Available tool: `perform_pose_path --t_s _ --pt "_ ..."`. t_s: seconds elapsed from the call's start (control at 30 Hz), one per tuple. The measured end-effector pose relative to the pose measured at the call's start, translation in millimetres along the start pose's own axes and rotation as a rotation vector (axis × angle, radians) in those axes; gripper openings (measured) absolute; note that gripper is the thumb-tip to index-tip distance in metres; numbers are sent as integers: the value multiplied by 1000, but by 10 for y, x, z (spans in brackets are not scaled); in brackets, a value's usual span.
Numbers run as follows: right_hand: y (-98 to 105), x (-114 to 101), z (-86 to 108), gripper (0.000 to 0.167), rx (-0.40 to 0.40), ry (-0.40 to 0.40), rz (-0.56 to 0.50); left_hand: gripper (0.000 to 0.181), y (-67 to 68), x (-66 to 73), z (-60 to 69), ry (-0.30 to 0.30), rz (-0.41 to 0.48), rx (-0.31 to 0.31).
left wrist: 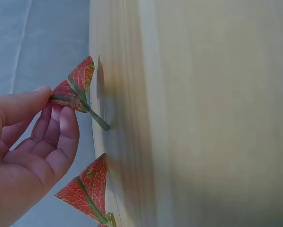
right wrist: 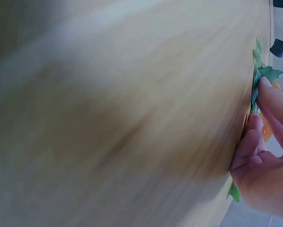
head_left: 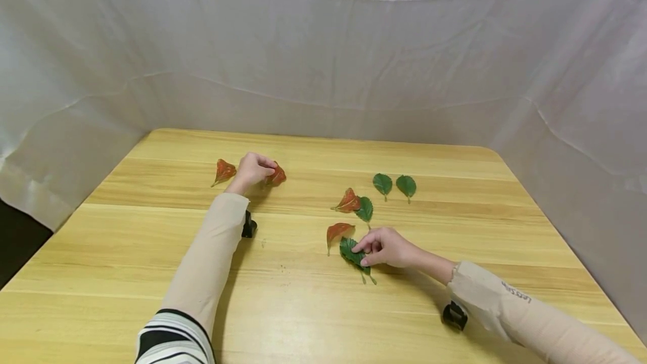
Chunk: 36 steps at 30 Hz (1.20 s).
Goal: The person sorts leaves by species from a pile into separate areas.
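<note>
Head view: your left hand [head_left: 250, 168] pinches a red leaf [head_left: 278, 176] between thumb and fingertips, toward the far left of the table [head_left: 293, 319]; left wrist view has its stem angled at the wood, contact unclear. Your right hand [head_left: 386, 248] pinches a green leaf [head_left: 350, 248] low, right of centre. Two stems stick out under it, so maybe a second leaf below; your fingers hide part, can't tell.

Around them: an outer red leaf [head_left: 224, 171] lies just left of your left hand. A curved red leaf [head_left: 340, 232] sits right against the far side of your right hand's green leaf, touching or nearly. Past that, another red leaf [head_left: 349, 201] overlaps a half-covered green leaf [head_left: 364, 209]. Two more green leaves [head_left: 395, 185] lie side by side farther back, a little apart, stems toward you.

Your beige sleeves [head_left: 202, 263] cover stretches of table, black devices [head_left: 454, 317] under the cuffs, handwriting on the right one. Pale cloth [head_left: 328, 49] walls the back and sides.
</note>
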State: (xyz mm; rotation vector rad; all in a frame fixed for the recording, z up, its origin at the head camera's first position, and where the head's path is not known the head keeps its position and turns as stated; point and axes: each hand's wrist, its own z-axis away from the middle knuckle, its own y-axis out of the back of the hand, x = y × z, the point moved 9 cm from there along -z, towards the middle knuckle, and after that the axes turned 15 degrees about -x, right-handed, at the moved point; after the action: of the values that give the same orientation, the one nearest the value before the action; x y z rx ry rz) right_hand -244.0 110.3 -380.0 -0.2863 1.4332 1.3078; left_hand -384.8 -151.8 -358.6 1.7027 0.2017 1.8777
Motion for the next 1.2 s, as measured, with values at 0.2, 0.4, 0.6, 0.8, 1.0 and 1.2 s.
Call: perform_pose_path --t_s 0.2,0.4,0.6,0.8,1.0,1.2 --pt "0 -16 -2 22 0 -1 -2 18 -4 -13 -3 11 -8 -20" --pt "-5 -18 -10 22 -4 4 0 21 6 9 5 47 -51 -24" --pt "6 -9 -7 22 2 8 -5 20 60 176 57 8 -69 54" --pt "-10 -5 2 23 1 8 -17 17 29 421 133 -65 -164 122" --pt "-6 -7 -1 23 -3 6 -24 18 -167 686 154 -178 -198 36" --pt "4 5 -17 23 -3 10 -13 18 -354 794 175 -235 -187 -41"
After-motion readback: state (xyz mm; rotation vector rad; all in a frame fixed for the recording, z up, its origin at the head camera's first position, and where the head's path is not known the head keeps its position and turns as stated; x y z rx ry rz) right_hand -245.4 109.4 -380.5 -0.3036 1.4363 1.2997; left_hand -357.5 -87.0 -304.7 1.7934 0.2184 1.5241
